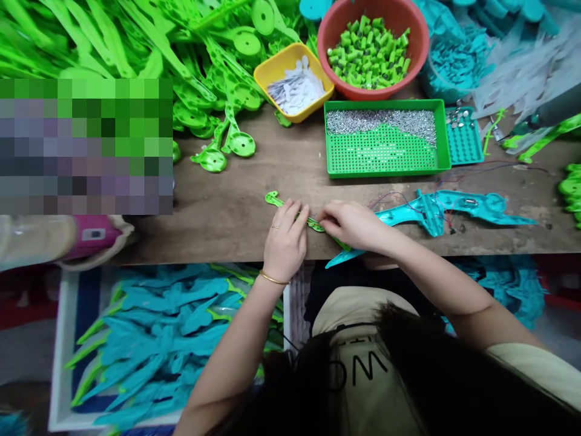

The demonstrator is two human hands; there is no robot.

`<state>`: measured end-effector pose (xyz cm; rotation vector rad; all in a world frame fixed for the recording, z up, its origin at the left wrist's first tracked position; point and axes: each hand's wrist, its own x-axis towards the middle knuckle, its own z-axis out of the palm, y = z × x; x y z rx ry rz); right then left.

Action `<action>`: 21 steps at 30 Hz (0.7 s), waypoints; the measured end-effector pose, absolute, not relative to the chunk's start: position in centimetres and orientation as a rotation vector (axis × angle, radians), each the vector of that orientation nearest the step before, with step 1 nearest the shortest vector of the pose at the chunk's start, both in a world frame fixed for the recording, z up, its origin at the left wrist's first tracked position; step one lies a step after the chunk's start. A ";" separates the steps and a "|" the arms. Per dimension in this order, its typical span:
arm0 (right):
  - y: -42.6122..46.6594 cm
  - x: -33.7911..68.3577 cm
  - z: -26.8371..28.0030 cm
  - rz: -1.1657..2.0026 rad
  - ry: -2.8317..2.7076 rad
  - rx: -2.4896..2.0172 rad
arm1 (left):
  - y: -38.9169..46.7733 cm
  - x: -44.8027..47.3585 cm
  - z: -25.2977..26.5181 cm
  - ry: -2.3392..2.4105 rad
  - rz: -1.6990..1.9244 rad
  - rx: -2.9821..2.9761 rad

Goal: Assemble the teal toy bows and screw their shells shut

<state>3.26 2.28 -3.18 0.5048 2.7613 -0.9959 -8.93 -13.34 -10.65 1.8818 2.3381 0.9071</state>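
Holding a slim green plastic strip [315,226] in my left hand [285,235], I can't tell whether my bunched right hand [347,223], partly hiding the curved blue shell [406,212], grips anything.

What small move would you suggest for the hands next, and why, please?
Perhaps press gently with the right hand on the slim green part while the left hand steadies it. The left hand's fingers lie across that part on the wooden table, and the right hand's fingers are bunched close at it; whether they pinch something small is hidden.
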 end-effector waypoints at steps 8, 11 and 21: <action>2.2 2.3 -3.4 -0.714 2.939 0.072 | -13.2 -8.9 -10.5 2.332 0.895 1.905; 1.9 1.8 -4.0 -0.571 3.029 -0.005 | -13.2 -8.9 -10.6 2.323 0.896 1.881; 1.7 1.9 -3.3 -0.424 2.985 0.361 | -12.8 -8.6 -10.3 2.327 0.872 1.780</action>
